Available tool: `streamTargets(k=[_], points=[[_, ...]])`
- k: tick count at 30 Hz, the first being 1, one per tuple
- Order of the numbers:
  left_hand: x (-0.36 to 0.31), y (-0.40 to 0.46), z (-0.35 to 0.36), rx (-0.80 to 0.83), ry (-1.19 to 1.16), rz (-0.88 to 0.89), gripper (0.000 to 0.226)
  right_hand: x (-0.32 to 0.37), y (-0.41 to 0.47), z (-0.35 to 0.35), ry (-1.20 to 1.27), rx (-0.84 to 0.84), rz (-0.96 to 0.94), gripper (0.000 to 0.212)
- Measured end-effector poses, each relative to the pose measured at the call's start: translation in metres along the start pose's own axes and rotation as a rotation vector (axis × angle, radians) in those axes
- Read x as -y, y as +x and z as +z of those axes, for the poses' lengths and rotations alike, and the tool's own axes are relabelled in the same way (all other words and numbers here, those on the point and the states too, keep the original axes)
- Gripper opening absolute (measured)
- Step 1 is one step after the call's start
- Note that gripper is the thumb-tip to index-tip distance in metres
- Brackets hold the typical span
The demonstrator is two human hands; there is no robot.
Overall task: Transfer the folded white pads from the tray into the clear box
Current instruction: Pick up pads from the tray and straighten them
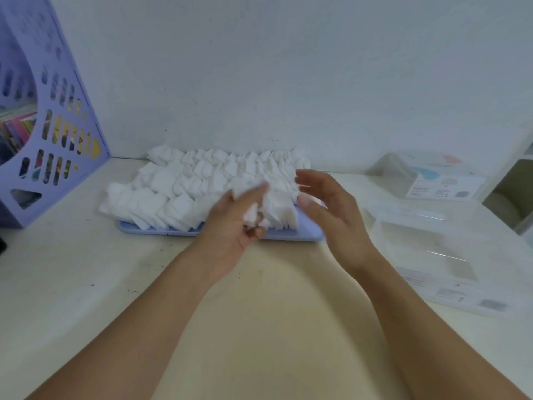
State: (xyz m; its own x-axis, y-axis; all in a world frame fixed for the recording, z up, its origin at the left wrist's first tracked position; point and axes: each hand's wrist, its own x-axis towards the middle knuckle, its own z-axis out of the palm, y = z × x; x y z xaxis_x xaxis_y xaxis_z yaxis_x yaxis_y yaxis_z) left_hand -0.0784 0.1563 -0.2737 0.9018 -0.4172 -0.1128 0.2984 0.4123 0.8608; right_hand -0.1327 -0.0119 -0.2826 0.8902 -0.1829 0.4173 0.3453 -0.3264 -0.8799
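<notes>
Left hand (230,223) grasps a folded white pad (251,215) over the lavender tray (308,230); right hand (328,209), fingers released, hovers just right of it, the clear box (427,255) farther right.

Pads (178,183) on tray (144,228), file rack (57,134) left, box (427,249) right

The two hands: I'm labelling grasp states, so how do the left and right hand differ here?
The left hand has its fingers curled round a few folded white pads; the right hand is open, fingers relaxed, holding nothing. The left is palm-up, the right stands edge-on. Both hover over the lilac plastic tray's near edge.
</notes>
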Motion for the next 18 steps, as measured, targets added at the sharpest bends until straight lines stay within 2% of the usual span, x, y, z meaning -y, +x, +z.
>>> streamTargets(k=[2, 3, 5, 7, 10, 13, 18], points=[[-0.008, 0.002, -0.007, -0.055, -0.102, 0.059, 0.041, -0.013, 0.003, 0.001, -0.144, -0.192, 0.085, 0.039], [-0.01, 0.002, -0.011, -0.049, -0.149, 0.077, 0.043, -0.019, 0.003, 0.004, -0.257, -0.206, 0.099, 0.038], [-0.013, 0.002, -0.017, -0.054, -0.194, 0.122, 0.033, -0.029, 0.001, 0.013, -0.418, -0.111, 0.101, 0.051], [-0.012, 0.006, -0.019, -0.131, -0.186, 0.143, 0.021, -0.032, 0.0, 0.02, -0.471, -0.051, 0.139, 0.067], [-0.008, 0.013, -0.021, -0.248, -0.152, 0.153, 0.019, -0.03, 0.002, 0.025, -0.491, -0.105, 0.178, 0.079], [-0.002, 0.015, -0.022, -0.318, -0.124, 0.183, 0.012, -0.029, 0.004, 0.03, -0.541, -0.107, 0.189, 0.083], [-0.001, 0.017, -0.022, -0.307, -0.118, 0.241, 0.015, -0.034, 0.01, 0.035, -0.575, -0.118, 0.192, 0.074]])
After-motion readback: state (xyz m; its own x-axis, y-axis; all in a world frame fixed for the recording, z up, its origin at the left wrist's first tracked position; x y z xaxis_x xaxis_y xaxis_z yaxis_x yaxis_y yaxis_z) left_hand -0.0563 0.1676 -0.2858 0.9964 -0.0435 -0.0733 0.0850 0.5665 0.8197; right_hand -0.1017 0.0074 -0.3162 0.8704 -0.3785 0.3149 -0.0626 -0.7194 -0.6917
